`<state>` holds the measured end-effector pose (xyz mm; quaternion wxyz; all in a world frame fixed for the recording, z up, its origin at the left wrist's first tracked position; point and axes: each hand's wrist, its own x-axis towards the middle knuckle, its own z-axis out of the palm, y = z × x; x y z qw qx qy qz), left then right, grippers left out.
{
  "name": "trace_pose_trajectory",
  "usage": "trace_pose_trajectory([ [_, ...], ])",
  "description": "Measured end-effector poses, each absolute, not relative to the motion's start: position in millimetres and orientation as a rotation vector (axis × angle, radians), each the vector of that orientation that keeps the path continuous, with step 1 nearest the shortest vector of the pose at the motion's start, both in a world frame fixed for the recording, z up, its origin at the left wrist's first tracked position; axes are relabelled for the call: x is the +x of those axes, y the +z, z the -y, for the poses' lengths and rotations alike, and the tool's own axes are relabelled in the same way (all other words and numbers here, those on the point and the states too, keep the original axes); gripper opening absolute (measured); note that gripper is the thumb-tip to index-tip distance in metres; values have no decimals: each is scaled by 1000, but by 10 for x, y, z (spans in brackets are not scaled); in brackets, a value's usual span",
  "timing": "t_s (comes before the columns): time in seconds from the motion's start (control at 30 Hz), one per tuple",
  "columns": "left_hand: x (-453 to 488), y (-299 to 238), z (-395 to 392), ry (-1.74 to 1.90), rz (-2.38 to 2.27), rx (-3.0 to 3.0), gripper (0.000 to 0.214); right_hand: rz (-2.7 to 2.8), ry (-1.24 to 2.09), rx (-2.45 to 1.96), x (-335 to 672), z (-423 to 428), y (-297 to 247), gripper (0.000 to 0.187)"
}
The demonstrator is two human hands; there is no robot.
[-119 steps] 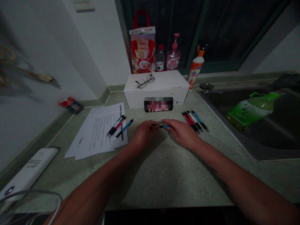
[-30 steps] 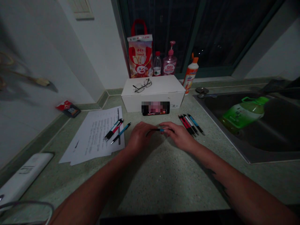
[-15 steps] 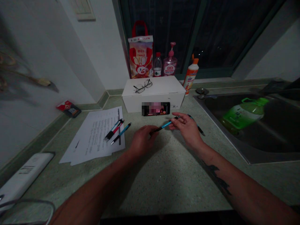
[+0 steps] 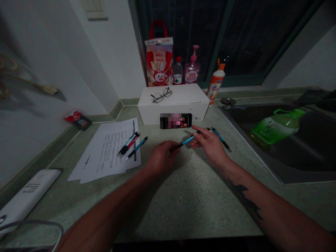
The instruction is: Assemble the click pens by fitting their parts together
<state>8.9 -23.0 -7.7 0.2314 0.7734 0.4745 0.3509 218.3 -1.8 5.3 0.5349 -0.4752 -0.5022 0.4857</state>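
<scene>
Between my hands is a blue and black pen [image 4: 187,140], tilted up towards the right. My left hand [image 4: 163,155] is closed on its lower black end, and the fingers of my right hand [image 4: 210,145] pinch it near the upper end. Another blue and black pen [image 4: 221,139] lies on the counter just right of my right hand, with part of one more pen showing beside it behind the fingers. On the papers [image 4: 105,154] to the left rest several pens, among them a red one [image 4: 131,144] and a blue one [image 4: 137,148].
A phone [image 4: 186,120] leans on a white box [image 4: 147,113] with glasses [image 4: 161,95] on top. Bottles and a red bag [image 4: 159,64] stand behind. At right, the sink [image 4: 262,168] holds a green jug [image 4: 278,126]. A white power bank-like device [image 4: 31,196] lies left.
The view has shifted slightly. My right hand has moved a little, so more of the pens beside it shows. Both hands still hold the same pen.
</scene>
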Motion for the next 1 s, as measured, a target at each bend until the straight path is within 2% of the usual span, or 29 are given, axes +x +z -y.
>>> trace_pose_trajectory([
  [0.2,88,-80,231,949,-1319,2130,16,1213,1160,-1120,2197,16,45,59],
  [0.33,99,-48,241,952,-1307,2113,16,1170,1164,-1095,2170,32,52,83],
  [0.4,105,-43,242,965,-1297,2104,17,1155,1211,-1067,2145,43,62,89],
  [0.53,110,-67,229,973,-1284,2103,19,1164,1294,-1013,2099,62,82,78],
  [0.7,114,-68,231,929,-1300,2115,20,1172,1257,-997,2103,67,85,95],
  [0.87,123,-48,256,856,-1298,2114,19,1203,1263,-1021,2122,87,98,82],
  [1.0,123,-54,250,881,-1315,2088,20,1194,1287,-1000,2075,102,84,88],
])
